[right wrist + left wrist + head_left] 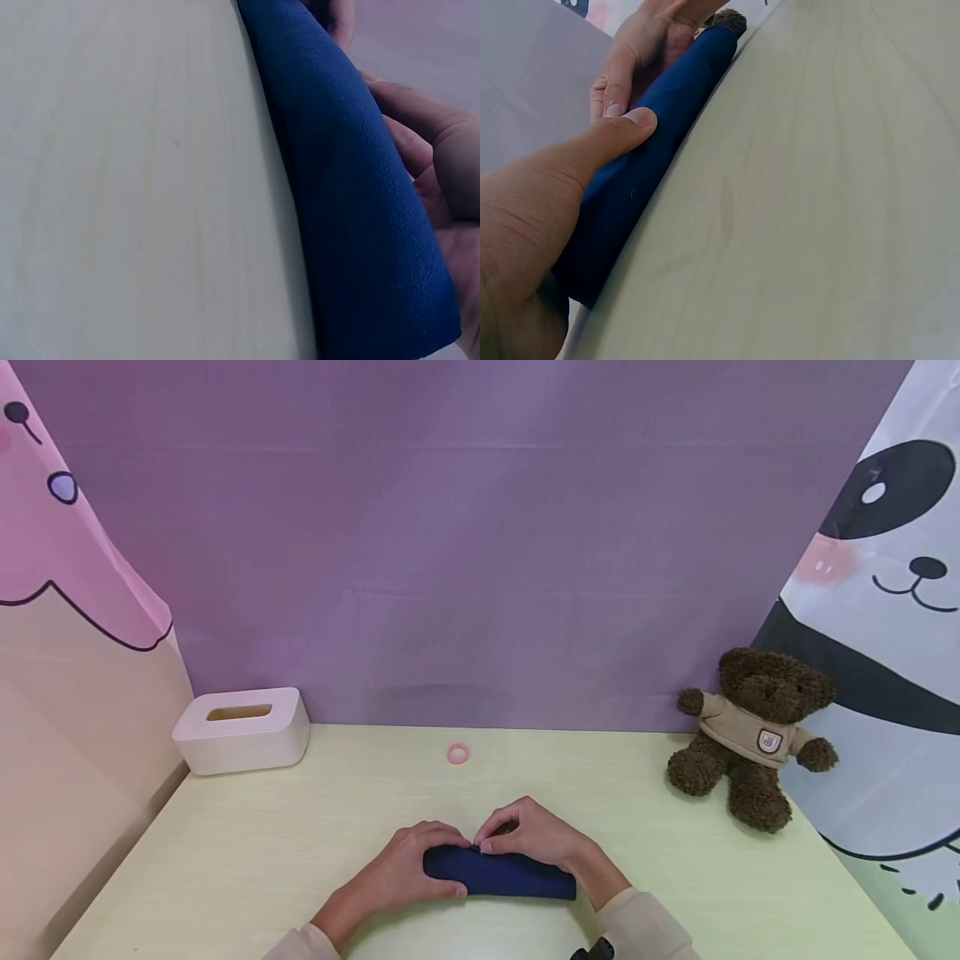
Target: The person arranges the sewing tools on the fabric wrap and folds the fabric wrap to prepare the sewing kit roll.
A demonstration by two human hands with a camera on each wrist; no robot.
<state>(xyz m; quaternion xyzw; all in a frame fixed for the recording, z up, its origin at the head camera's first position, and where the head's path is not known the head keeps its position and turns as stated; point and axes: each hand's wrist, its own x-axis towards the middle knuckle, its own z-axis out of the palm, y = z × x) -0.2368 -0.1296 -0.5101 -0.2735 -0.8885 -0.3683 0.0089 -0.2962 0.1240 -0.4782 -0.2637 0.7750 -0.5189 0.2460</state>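
A long dark blue fabric pouch (517, 878) lies on the table, its long side toward me. My left hand (416, 864) grips its left end, thumb across the near face and fingers over the far top edge. In the left wrist view that thumb (622, 133) presses on the blue cloth. At the middle of the top edge, my right hand (536, 835) pinches with thumb and forefinger, where a small pale bit shows; I cannot tell what it is. From the right wrist view, the pouch (360, 187) partly hides the right fingers behind it.
On the pale wooden table (360, 802), a white tissue box (247, 743) stands at the back left. A small pink ring (457, 753) lies at the back middle. The brown teddy bear (750, 735) sits back right, before a panda-print cloth (885, 610). A purple curtain (480, 568) hangs behind.
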